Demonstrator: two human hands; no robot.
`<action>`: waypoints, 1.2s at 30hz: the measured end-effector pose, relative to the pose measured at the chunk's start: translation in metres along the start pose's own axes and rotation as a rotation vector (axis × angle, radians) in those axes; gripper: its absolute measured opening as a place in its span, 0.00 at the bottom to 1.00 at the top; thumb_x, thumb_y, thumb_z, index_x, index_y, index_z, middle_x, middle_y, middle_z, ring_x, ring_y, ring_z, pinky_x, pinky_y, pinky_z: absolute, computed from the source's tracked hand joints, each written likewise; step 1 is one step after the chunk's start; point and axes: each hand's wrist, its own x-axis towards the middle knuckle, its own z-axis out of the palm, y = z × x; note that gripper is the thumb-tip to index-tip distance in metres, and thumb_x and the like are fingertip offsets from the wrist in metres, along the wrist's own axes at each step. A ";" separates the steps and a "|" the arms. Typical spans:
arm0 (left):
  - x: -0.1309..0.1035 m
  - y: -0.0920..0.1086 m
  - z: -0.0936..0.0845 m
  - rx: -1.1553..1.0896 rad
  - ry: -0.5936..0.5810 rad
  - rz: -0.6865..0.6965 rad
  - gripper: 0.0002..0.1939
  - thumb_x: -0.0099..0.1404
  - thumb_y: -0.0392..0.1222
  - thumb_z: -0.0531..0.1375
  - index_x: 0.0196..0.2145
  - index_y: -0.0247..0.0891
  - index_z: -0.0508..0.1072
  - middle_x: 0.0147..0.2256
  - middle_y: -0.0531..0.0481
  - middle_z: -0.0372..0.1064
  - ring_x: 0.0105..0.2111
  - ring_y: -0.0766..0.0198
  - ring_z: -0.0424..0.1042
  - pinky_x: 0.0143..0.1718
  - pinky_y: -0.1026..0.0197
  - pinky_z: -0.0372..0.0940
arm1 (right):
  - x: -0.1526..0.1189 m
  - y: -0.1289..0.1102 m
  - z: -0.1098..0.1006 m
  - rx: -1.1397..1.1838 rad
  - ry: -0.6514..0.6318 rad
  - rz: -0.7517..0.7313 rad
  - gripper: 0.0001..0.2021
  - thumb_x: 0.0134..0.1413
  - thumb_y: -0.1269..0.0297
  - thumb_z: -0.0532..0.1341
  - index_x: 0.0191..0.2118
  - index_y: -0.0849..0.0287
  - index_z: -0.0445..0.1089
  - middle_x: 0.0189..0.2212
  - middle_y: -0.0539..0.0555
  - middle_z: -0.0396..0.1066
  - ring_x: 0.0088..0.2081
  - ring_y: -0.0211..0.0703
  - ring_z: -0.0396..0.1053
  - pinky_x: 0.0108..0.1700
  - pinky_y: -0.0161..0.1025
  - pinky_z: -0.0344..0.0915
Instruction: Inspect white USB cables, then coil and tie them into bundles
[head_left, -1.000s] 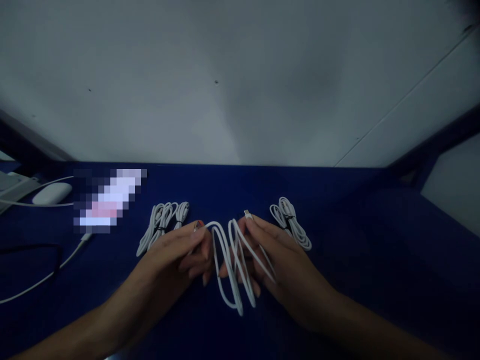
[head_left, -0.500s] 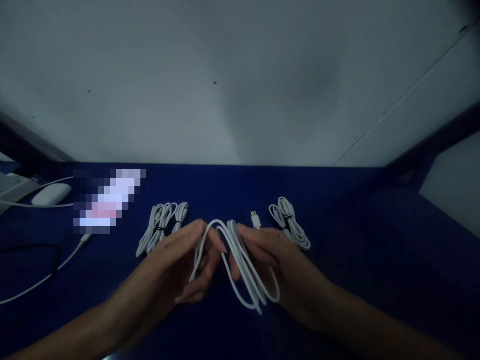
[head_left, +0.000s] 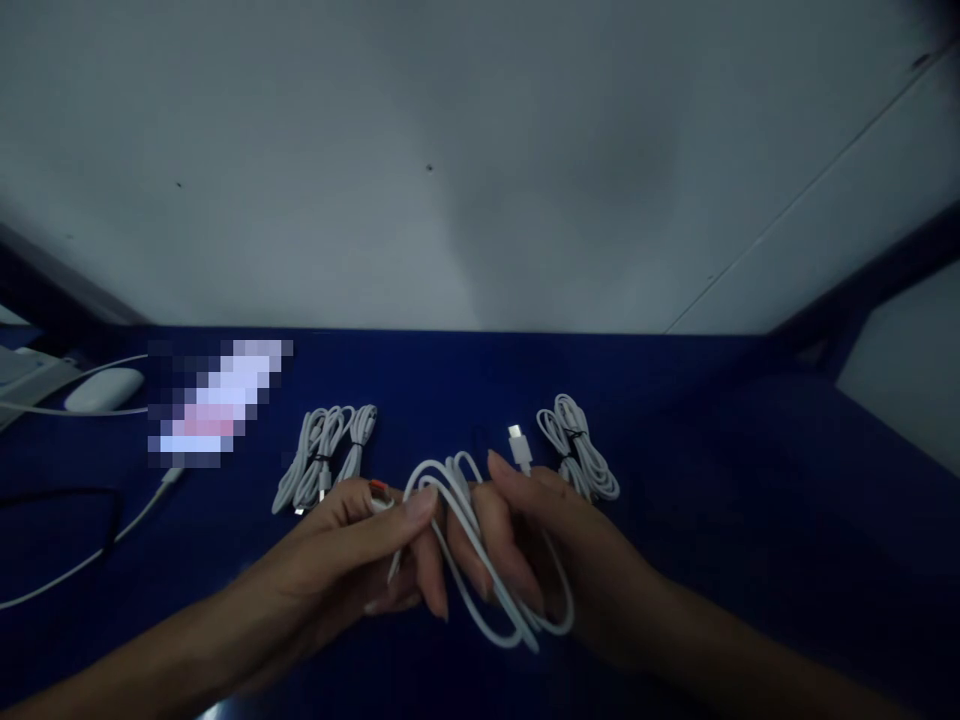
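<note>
A loosely coiled white USB cable (head_left: 478,533) is held between my two hands above the blue table. My left hand (head_left: 352,550) pinches its loops between thumb and fingers, and an end with an orange part (head_left: 379,488) shows beside the index finger. Curled round the other side of the coil are the fingers of my right hand (head_left: 559,525). A white plug with a metal tip (head_left: 519,446) sticks up behind that hand. The lower loops hang free below the fingers.
Bundled white cables (head_left: 319,460) with black ties lie beyond my left hand, another bundle (head_left: 581,450) beyond my right. At left are a blurred-out lit phone (head_left: 225,400) with a cable, a white rounded case (head_left: 105,389) and a power strip (head_left: 30,375). A pale wall (head_left: 480,200) rises behind.
My left thumb has come down over the coil's loops, and the orange cable end has come into view. The right fingers have curled further into the coil; the plug behind stands out more.
</note>
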 end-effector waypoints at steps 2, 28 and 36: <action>-0.001 -0.001 -0.001 -0.001 -0.073 -0.049 0.33 0.81 0.60 0.59 0.28 0.37 0.89 0.23 0.47 0.69 0.21 0.67 0.59 0.24 0.64 0.59 | 0.001 0.003 0.000 0.043 -0.023 -0.010 0.37 0.78 0.35 0.52 0.21 0.55 0.68 0.27 0.51 0.68 0.30 0.41 0.66 0.46 0.46 0.68; 0.013 -0.017 -0.006 -0.215 0.065 0.120 0.24 0.87 0.53 0.50 0.49 0.38 0.82 0.46 0.40 0.82 0.44 0.49 0.84 0.52 0.46 0.79 | -0.004 0.006 -0.002 0.086 0.283 -0.142 0.26 0.77 0.39 0.58 0.74 0.31 0.66 0.53 0.54 0.83 0.52 0.53 0.83 0.61 0.61 0.75; 0.008 -0.012 -0.008 -0.238 0.095 0.114 0.25 0.87 0.53 0.49 0.54 0.38 0.82 0.56 0.36 0.79 0.46 0.50 0.82 0.51 0.49 0.79 | -0.004 0.005 0.001 0.031 0.395 -0.156 0.22 0.77 0.39 0.58 0.68 0.35 0.75 0.56 0.54 0.82 0.58 0.56 0.80 0.63 0.61 0.73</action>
